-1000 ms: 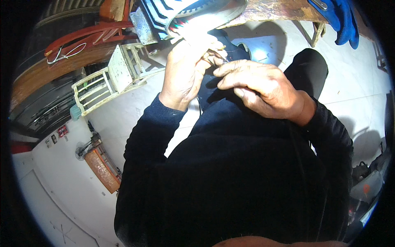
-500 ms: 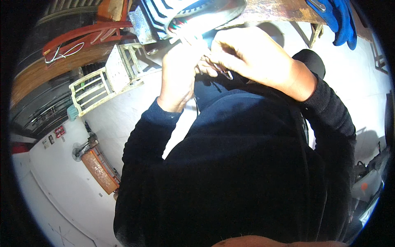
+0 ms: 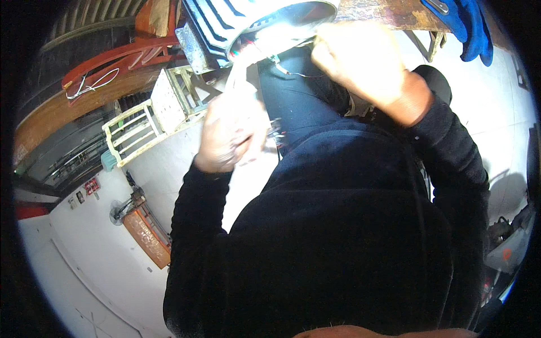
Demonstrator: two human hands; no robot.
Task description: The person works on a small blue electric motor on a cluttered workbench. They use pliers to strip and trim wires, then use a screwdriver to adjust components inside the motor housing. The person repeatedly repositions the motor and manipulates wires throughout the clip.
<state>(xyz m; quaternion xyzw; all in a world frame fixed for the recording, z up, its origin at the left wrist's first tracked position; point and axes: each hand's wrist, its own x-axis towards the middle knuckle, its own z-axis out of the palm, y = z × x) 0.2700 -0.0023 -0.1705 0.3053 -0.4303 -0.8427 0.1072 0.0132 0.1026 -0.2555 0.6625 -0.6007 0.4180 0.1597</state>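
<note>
A finned metal motor housing [image 3: 225, 22] with a round open end stands at the top, strongly lit. Red and green wires [image 3: 242, 48] show at its opening. From there a thin wire [image 3: 301, 74] with a pale sleeved part runs toward my right hand [image 3: 366, 65], which is closed at the right of the opening; glare washes out its fingers. My left hand [image 3: 234, 132] is lower and left of the housing, fingers curled and blurred by motion. Small thin ends stick out beside it, too smeared to name.
A wooden bench [image 3: 389, 16] bears the housing, with blue gloves [image 3: 468, 28] hanging at its right end. Left of my hands is a pale slatted stool [image 3: 169, 104] lying on its side. Farther left are a red wooden frame [image 3: 112, 53] and an orange-brown bench [image 3: 145, 239].
My hands were together below the housing's opening and have parted. The left moved down and left, the right up and slightly right. The thin wire between them now shows.
</note>
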